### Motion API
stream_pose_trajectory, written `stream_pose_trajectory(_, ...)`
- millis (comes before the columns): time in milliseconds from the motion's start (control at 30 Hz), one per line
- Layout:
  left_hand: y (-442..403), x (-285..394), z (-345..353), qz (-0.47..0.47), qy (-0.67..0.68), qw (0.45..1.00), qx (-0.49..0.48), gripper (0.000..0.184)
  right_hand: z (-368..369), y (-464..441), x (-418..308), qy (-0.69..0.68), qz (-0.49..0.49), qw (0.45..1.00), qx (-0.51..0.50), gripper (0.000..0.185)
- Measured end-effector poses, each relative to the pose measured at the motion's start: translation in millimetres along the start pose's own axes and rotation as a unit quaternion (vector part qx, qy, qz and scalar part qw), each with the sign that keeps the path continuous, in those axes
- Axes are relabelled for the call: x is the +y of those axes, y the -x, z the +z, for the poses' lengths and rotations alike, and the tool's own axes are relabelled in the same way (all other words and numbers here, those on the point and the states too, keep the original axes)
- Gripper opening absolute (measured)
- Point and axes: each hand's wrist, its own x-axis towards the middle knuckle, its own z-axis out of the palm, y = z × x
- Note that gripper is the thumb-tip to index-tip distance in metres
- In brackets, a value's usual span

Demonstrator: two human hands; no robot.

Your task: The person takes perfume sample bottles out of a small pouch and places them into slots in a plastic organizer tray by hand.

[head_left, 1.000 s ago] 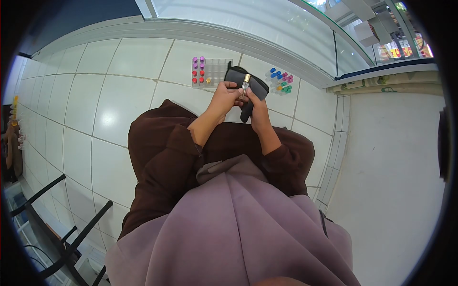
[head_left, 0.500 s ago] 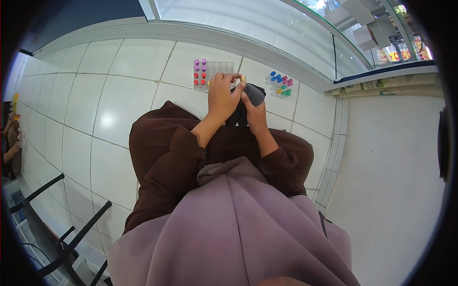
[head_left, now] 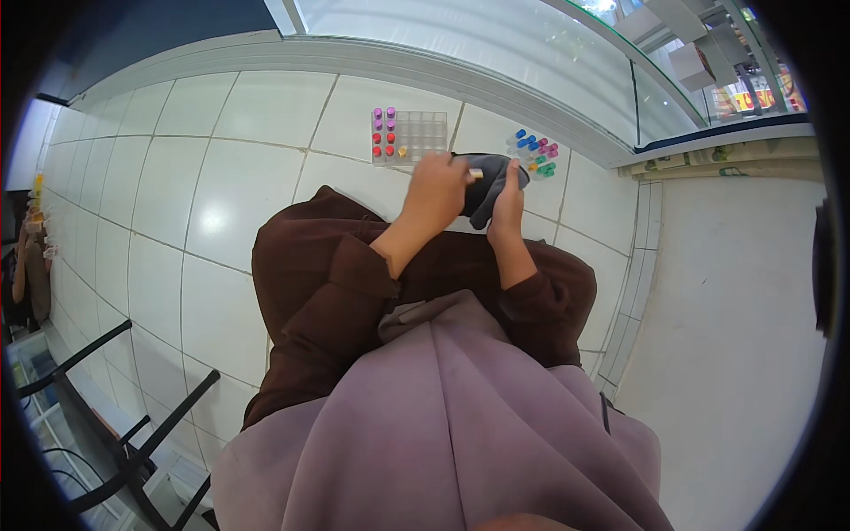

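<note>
My left hand (head_left: 434, 196) is closed on a small gold-capped vial (head_left: 475, 174), whose cap end points to the right. My right hand (head_left: 507, 208) grips a dark grey pouch (head_left: 490, 188) by its right side, with the thumb up. The vial lies over the pouch's left part; its glass body is hidden by my left fingers. Just beyond my left hand, a clear compartment tray (head_left: 429, 133) holds several purple-capped and red-capped vials and one gold-capped vial. Several vials with blue, pink, green and gold caps (head_left: 537, 152) rest on the floor beyond my right hand.
White tiled floor (head_left: 217, 212) surrounds my folded legs (head_left: 319, 265). A glass display case (head_left: 496, 66) stands along the far side. Black metal bars (head_left: 164, 425) are at the lower left. Part of another person (head_left: 35, 265) shows at the far left edge.
The pouch has been lifted and tilted in my right hand. My left hand has turned over and moved lower right with the vial, which was upright and now lies sideways.
</note>
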Motion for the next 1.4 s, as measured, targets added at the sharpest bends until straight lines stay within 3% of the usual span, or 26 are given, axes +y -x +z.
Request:
stream_pose_trajectory(100,5,6,1,0.17,-0.045,0.975,-0.134,0.009,3,3,6,0.048,0.03,0.998,0.002,0.055)
stream_pose_trajectory(233,-1,6,-9,0.198,0.051,0.974,-0.097,0.014,4,9,-14,-0.048,0.079,0.995,-0.039,0.057)
stream_pose_trajectory(333,-21,4,-32,0.16,0.131,0.978,-0.038,0.017,3,2,-8,-0.063,0.043,0.997,-0.024,0.059)
stream_pose_trajectory(433,-43,-15,-60,0.138,0.089,0.983,0.083,0.016,5,0,1,-0.045,0.037,0.998,0.003,0.059)
stream_pose_trajectory(500,-45,-32,-77,-0.004,0.057,0.998,0.019,0.015,5,1,2,-0.039,0.045,0.998,0.001,0.059)
stream_pose_trajectory(600,-43,-66,-68,-0.181,0.126,0.975,0.035,0.016,6,3,-1,-0.03,0.05,0.998,-0.016,0.06)
stream_pose_trajectory(700,-43,-79,-53,-0.164,0.083,0.982,0.047,0.015,7,0,5,-0.033,0.05,0.998,-0.027,0.058)
stream_pose_trajectory(800,-39,-88,-42,-0.057,-0.08,0.991,0.092,0.015,5,-1,10,-0.02,0.049,0.998,-0.027,0.058)
stream_pose_trajectory(1167,-29,-88,-19,-0.044,-0.169,0.984,0.024,0.015,12,7,3,0.032,0.04,0.999,-0.005,0.066)
stream_pose_trajectory(1300,-26,-82,-16,-0.044,-0.198,0.979,0.017,0.015,17,12,-5,-0.014,0.008,0.999,-0.028,0.062)
stream_pose_trajectory(1400,-24,-76,-12,-0.001,-0.247,0.968,0.032,0.019,18,15,-14,-0.003,0.027,0.999,-0.024,0.064)
